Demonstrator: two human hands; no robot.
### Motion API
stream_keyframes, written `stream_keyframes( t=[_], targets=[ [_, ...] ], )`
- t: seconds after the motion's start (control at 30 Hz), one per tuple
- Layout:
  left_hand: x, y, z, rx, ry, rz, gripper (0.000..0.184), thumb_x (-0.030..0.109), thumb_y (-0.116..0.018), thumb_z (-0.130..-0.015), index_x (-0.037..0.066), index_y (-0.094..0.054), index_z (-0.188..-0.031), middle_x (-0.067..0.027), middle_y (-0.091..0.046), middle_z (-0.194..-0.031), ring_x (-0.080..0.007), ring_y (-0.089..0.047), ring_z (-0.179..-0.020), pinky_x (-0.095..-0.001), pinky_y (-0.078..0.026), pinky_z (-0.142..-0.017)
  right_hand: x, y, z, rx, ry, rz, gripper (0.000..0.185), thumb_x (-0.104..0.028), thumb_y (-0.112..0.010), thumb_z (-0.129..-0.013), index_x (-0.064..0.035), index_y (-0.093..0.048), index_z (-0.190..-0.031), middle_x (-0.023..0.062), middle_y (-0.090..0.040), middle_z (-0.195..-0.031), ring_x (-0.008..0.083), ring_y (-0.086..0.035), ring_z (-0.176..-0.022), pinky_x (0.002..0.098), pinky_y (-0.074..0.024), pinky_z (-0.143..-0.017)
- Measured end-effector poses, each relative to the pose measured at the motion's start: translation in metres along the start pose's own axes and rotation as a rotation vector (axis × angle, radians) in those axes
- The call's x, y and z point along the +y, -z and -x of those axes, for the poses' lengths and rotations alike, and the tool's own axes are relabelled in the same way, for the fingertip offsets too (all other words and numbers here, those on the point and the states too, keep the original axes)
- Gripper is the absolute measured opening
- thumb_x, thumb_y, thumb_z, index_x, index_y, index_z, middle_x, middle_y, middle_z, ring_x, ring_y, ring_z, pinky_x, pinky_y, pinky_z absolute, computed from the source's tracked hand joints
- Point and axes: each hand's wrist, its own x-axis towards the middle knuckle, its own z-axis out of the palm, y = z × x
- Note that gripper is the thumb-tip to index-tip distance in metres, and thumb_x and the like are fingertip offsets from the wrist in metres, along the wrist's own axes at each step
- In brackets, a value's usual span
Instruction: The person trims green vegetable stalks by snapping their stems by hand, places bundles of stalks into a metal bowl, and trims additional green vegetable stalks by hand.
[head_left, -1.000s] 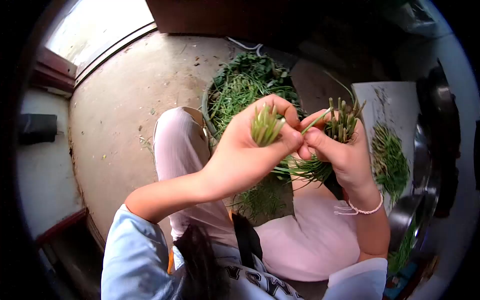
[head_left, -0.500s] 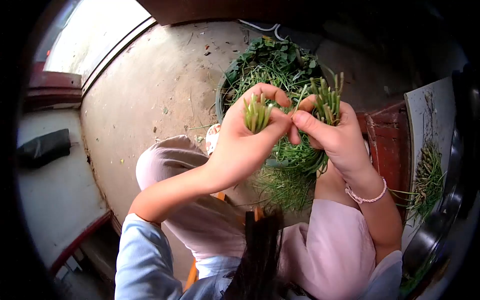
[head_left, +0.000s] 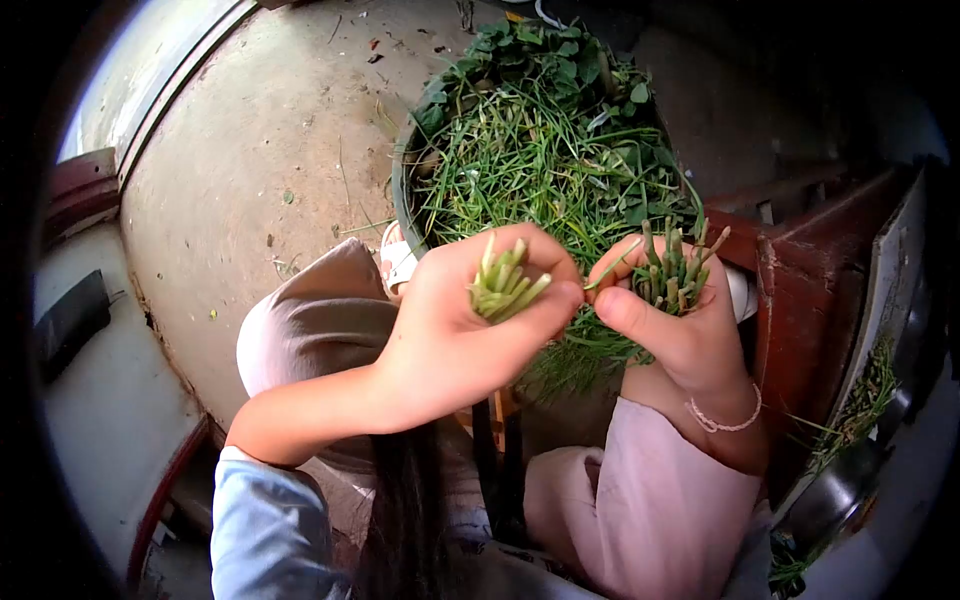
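My left hand [head_left: 440, 335] is closed around a bunch of garlic chives [head_left: 508, 284], its pale, clean stem ends pointing up. Wrapped in my right hand [head_left: 695, 345] is a second bunch of chives [head_left: 676, 275] with darker, rougher ends; its leaves hang down below the fingers. A single thin chive stalk [head_left: 612, 264] sticks out at the right thumb and forefinger, close to the left fingertips. Both hands are over the near side of a round tub [head_left: 402, 190] heaped with loose green blades and leaves [head_left: 530, 150].
At the right stands a dark red wooden piece of furniture [head_left: 810, 270]. Beyond it, more chives [head_left: 860, 410] lie on a pale board beside a shiny metal bowl [head_left: 835, 495]. Plant scraps dot the concrete floor [head_left: 250, 170] to the left.
The camera view has tilted, so more of the tub shows. My hands appear lower in view and still grip their bunches; the thin stalk between the fingertips stands out more clearly.
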Motion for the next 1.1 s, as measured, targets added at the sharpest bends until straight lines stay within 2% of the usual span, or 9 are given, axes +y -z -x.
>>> stream_keyframes(
  t=[0.17,0.3,0.53,0.67,0.77,0.87,0.97,1.03,1.1],
  targets=[
    [-0.005,0.005,-0.004,-0.006,0.040,0.008,0.002,0.000,-0.052,-0.075,0.002,-0.051,-0.074,0.0014,-0.049,-0.066,-0.0034,-0.043,-0.060,-0.0177,-0.035,-0.052,-0.001,0.005,-0.005,-0.044,-0.085,-0.003,0.009,-0.005,-0.057,-0.069,0.0010,-0.054,-0.076,0.0006,-0.052,-0.069,0.0055,-0.047,-0.064,0.0179,-0.0363,-0.057],
    [-0.006,0.007,-0.002,0.002,0.129,0.038,0.002,0.000,-0.051,-0.075,0.001,-0.051,-0.074,0.0018,-0.048,-0.065,-0.0032,-0.042,-0.060,-0.0177,-0.035,-0.053,0.010,-0.001,-0.007,-0.021,-0.028,0.029,0.006,-0.004,-0.055,-0.071,0.0008,-0.053,-0.074,0.0004,-0.052,-0.068,0.0050,-0.045,-0.061,0.0175,-0.0347,-0.054],
    [-0.001,0.009,0.010,0.053,0.060,0.039,0.003,0.001,-0.049,-0.076,0.002,-0.050,-0.074,0.0042,-0.046,-0.062,-0.0016,-0.040,-0.057,-0.0168,-0.034,-0.050,0.008,-0.017,-0.002,0.070,0.038,0.085,0.009,-0.010,-0.053,-0.075,-0.0017,-0.052,-0.078,-0.0054,-0.043,-0.058,-0.0003,-0.034,-0.048,0.0144,-0.0249,-0.043],
    [-0.004,0.004,0.021,0.035,-0.051,0.013,0.005,0.003,-0.048,-0.077,0.002,-0.050,-0.073,0.0054,-0.043,-0.059,-0.0005,-0.037,-0.053,-0.0166,-0.031,-0.045,0.006,-0.016,0.004,0.242,0.066,0.002,0.007,-0.010,-0.056,-0.076,-0.0029,-0.056,-0.077,-0.0028,-0.053,-0.068,0.0037,-0.047,-0.059,0.0170,-0.0362,-0.053],
    [-0.003,-0.003,0.027,0.019,-0.080,-0.044,0.004,0.007,-0.045,-0.077,0.003,-0.046,-0.076,0.0044,-0.041,-0.062,-0.0014,-0.034,-0.052,-0.0163,-0.026,-0.044,0.005,-0.003,0.002,0.386,0.085,-0.072,0.006,-0.010,-0.056,-0.075,-0.0054,-0.056,-0.078,-0.0071,-0.043,-0.057,0.0004,-0.033,-0.042,0.0163,-0.0232,-0.037],
    [-0.006,-0.012,0.030,0.004,-0.116,-0.057,0.005,0.007,-0.046,-0.077,0.003,-0.046,-0.076,0.0044,-0.041,-0.061,-0.0011,-0.034,-0.051,-0.0159,-0.025,-0.043,0.007,0.016,0.014,0.343,0.079,-0.160,0.007,-0.010,-0.057,-0.074,-0.0057,-0.055,-0.079,-0.0070,-0.043,-0.057,0.0005,-0.033,-0.043,0.0162,-0.0238,-0.038],
    [-0.007,-0.020,0.032,-0.014,-0.155,-0.066,0.007,0.010,-0.046,-0.078,0.003,-0.046,-0.077,0.0043,-0.040,-0.060,-0.0013,-0.033,-0.049,-0.0163,-0.024,-0.042,0.012,0.017,0.029,0.412,0.089,-0.084,0.010,-0.008,-0.057,-0.071,-0.0051,-0.056,-0.081,-0.0069,-0.045,-0.059,0.0003,-0.033,-0.043,0.0160,-0.0234,-0.037],
    [-0.008,-0.025,0.032,-0.034,-0.110,0.071,0.006,0.006,-0.046,-0.080,0.002,-0.048,-0.076,0.0052,-0.043,-0.063,-0.0014,-0.037,-0.057,-0.0163,-0.031,-0.049,0.014,0.013,0.040,0.313,0.073,-0.130,0.012,-0.007,-0.058,-0.071,-0.0047,-0.057,-0.082,-0.0068,-0.047,-0.060,0.0004,-0.034,-0.044,0.0156,-0.0238,-0.038],
    [-0.012,-0.030,0.031,-0.036,-0.124,0.068,0.006,0.007,-0.044,-0.081,0.002,-0.048,-0.078,0.0054,-0.042,-0.063,-0.0017,-0.036,-0.056,-0.0163,-0.031,-0.049,0.010,0.010,0.047,0.151,0.067,-0.152,0.011,-0.008,-0.058,-0.072,-0.0038,-0.060,-0.082,-0.0056,-0.053,-0.066,0.0012,-0.043,-0.053,0.0151,-0.0315,-0.046]
  ],
)
